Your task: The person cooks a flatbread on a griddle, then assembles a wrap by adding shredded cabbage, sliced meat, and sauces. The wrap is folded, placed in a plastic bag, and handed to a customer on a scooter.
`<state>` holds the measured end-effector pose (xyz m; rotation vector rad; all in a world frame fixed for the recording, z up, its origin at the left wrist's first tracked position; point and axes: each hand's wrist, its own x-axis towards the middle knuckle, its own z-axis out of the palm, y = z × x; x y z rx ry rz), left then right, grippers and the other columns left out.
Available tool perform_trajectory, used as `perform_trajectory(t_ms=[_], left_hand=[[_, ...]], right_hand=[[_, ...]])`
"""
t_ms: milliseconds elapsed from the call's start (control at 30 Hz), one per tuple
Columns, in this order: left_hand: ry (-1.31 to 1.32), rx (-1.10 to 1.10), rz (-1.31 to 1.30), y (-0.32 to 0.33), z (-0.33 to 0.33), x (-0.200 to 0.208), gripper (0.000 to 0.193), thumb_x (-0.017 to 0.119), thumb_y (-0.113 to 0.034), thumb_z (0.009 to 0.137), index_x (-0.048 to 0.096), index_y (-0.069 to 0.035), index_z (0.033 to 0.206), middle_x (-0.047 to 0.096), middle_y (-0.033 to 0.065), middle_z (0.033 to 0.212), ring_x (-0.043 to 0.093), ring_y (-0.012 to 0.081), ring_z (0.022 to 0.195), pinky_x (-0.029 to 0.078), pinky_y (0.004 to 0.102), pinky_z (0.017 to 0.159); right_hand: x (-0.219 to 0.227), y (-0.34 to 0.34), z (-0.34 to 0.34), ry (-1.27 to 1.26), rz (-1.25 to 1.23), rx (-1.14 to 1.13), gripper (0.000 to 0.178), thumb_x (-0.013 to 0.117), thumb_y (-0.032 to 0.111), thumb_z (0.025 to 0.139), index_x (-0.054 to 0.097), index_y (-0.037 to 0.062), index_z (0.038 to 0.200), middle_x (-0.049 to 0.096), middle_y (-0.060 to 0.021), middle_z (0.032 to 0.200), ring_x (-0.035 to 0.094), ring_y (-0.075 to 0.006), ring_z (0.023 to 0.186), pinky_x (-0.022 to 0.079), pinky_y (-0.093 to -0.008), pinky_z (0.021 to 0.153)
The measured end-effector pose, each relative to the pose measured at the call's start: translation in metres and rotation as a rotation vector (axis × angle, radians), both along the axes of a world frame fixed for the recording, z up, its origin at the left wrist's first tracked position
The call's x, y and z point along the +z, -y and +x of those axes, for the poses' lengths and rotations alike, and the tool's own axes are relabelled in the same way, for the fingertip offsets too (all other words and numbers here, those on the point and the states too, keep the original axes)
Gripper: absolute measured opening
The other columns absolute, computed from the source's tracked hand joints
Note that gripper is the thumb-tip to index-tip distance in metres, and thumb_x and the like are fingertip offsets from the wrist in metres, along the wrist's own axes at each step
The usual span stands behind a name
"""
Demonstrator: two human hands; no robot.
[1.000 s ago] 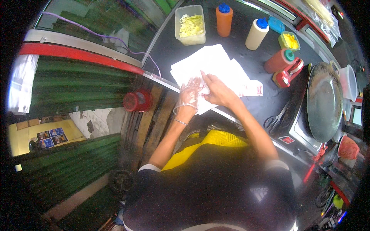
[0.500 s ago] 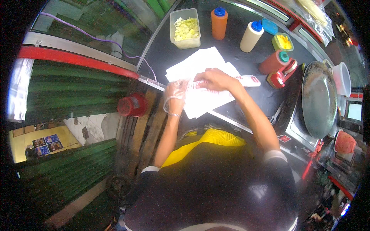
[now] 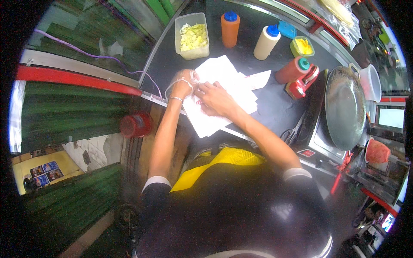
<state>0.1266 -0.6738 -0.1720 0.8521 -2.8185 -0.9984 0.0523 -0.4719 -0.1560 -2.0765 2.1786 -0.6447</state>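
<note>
Loose sheets of white paper [image 3: 234, 96] with red print lie overlapping on the dark counter. My left hand [image 3: 183, 84], in a clear plastic glove, is closed at the upper left edge of the paper, its fingertips partly hidden. Close beside it, my bare right hand [image 3: 216, 99] rests over the sheets with bent fingers gripping the paper. A pointed flap of printed white paper [image 3: 260, 80] sticks out to the right. Behind the sheets stands a clear tub [image 3: 192, 53] of chopped pale-green vegetable.
An orange squeeze bottle [image 3: 230, 32], a cream one [image 3: 266, 44] and a red one [image 3: 289, 72] stand around the back. A small tub of yellow food [image 3: 303, 46] and a red tool [image 3: 301, 86] are nearby. A large pan [image 3: 345, 109] and scissors [image 3: 292, 131] are right.
The view has shifted slightly. My left hand has moved farther up along the paper, and my right hand has come left toward it. The printed strip at right now shows as a pointed flap.
</note>
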Motion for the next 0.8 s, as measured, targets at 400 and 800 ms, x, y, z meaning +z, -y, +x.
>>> perform_trajectory(t_ms=[400,800], left_hand=[[0.072,-0.114,-0.172,-0.026,0.002,0.014,0.019,0.081,-0.024,0.086,0.081,-0.009,0.097,0.079,0.0228,0.102,0.075,0.0438,0.101,0.059,0.0522,0.089],[-0.262,0.247,-0.029,-0.096,0.095,-0.019,0.029,0.075,-0.031,0.099,0.083,-0.010,0.118,0.081,0.0190,0.113,0.076,0.0392,0.106,0.061,0.0490,0.095]], right_hand=[[-0.002,-0.018,0.011,0.062,0.082,-0.031,0.044,0.077,0.029,0.088,0.077,0.0110,0.128,0.067,-0.0127,0.136,0.063,-0.0322,0.129,0.049,-0.0559,0.108],[0.014,-0.058,-0.052,0.040,0.082,-0.024,0.035,0.073,0.016,0.097,0.073,0.0096,0.132,0.073,-0.0115,0.138,0.068,-0.0313,0.132,0.037,-0.0629,0.129]])
